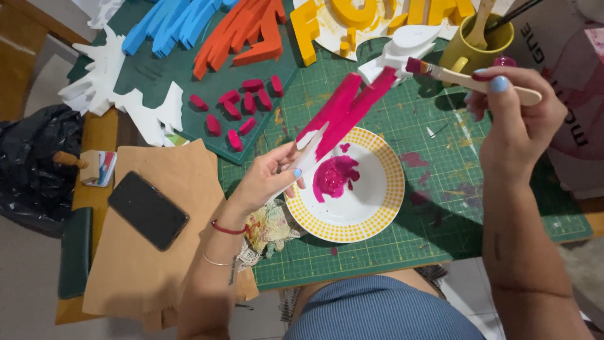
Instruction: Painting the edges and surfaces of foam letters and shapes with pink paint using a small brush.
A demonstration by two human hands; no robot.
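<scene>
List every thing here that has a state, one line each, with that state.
Left hand: holds foam piece by its white end.
Right hand: holds brush.
Foam piece: mostly painted pink, over the plate.
Brush: bristles wet with pink paint.
Plate: pink paint puddle inside.
Mug: upright, tools standing in it.
Phone: screen dark, lying flat.
Rag: crumpled, stained.

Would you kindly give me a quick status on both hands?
Left hand holds pink-painted foam piece over plate. Right hand holds paintbrush at its tip. Nothing between.
</scene>
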